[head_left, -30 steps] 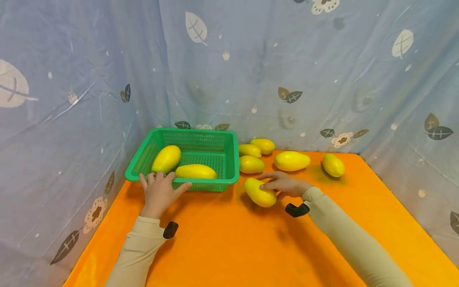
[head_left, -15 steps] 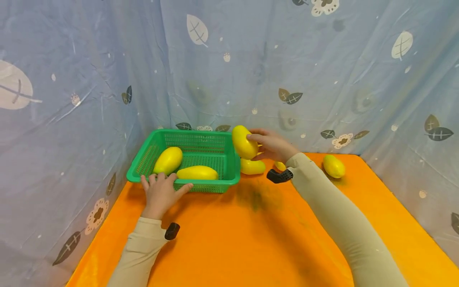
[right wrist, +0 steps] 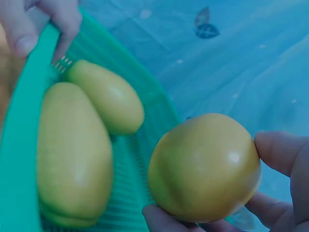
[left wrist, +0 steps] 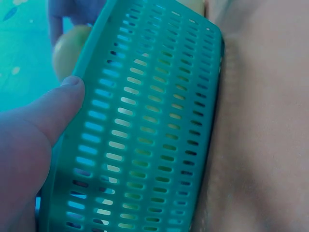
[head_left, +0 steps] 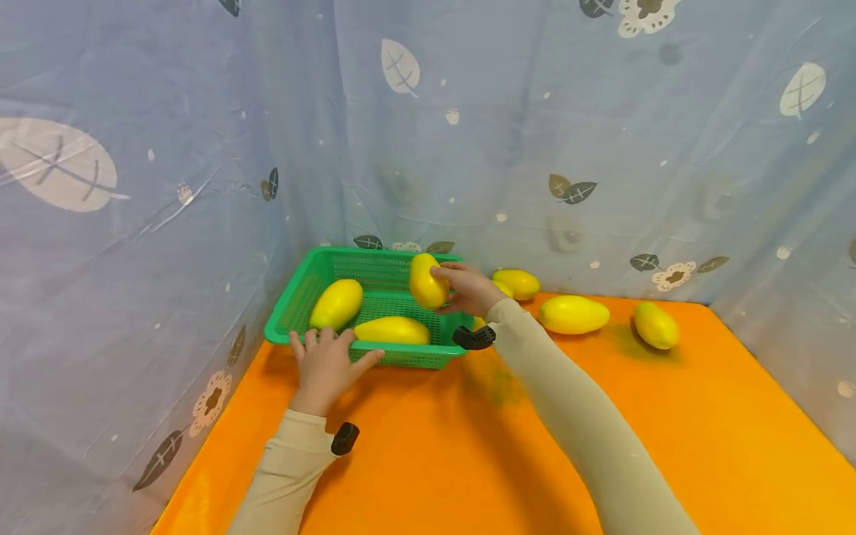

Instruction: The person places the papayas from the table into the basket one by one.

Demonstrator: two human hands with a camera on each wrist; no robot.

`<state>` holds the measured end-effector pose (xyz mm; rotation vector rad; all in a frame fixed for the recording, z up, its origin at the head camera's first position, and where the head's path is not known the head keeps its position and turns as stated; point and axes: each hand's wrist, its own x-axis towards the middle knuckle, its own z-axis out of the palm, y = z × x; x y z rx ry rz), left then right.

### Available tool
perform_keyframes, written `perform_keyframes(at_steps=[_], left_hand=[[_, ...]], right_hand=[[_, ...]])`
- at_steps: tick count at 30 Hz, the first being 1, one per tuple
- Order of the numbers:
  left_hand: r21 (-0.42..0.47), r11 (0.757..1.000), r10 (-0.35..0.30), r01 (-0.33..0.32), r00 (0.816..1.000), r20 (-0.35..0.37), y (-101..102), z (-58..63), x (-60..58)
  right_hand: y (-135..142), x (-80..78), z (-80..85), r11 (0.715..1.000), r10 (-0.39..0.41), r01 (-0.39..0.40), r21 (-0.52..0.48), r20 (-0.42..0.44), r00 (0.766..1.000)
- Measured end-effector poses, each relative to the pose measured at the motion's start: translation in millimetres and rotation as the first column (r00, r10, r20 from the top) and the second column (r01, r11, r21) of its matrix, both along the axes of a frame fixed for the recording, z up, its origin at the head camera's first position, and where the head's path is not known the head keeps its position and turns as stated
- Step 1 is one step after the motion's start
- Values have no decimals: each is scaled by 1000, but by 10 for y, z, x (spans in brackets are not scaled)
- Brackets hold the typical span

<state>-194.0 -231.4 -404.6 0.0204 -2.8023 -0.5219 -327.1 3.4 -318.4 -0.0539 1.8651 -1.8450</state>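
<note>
A green plastic basket (head_left: 409, 357) with slotted walls stands at the back left of the orange table. My left hand (head_left: 328, 371) grips its front rim, fingers over the edge and thumb (left wrist: 53, 106) on the outer side. Two yellow mangoes lie inside: one mango (head_left: 337, 304) slants at the left, and another mango (head_left: 393, 330) lies along the front wall. Above the basket's right part, my right hand (head_left: 468, 288) holds a third mango (head_left: 426, 281) between thumb and fingers. That held mango (right wrist: 205, 169) shows end-on in the right wrist view, apart from the other two.
Right of the basket, several mangoes rest on the table; the right hand and forearm partly cover some. A mango (head_left: 519, 283) lies near the back curtain (head_left: 508, 148), a larger mango (head_left: 574, 315) farther right, and another mango (head_left: 656, 325) beyond. Patterned curtains surround the table (head_left: 428, 461).
My right hand has lifted the mango off the table and carried it left over the basket. The left hand stays on the rim. The head view has shifted slightly.
</note>
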Motion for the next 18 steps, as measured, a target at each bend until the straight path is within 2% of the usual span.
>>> perform_keyframes(at_steps=[7,12,18], left_hand=[[-1,1000,5,-5,1000,-8,12,-12,-7],[1,1000,9,-9,1000,-15,8,-18,-22],[4,1000,10,-10,1000,-15,7,-19,-22]], right_hand=[[-127,-4,-245,998,8,-7,61,-15,1000],[-163,19,-325,992,38,-33,119,-43,998],[-180,49,-377,992,56,-51,111,-42,998]])
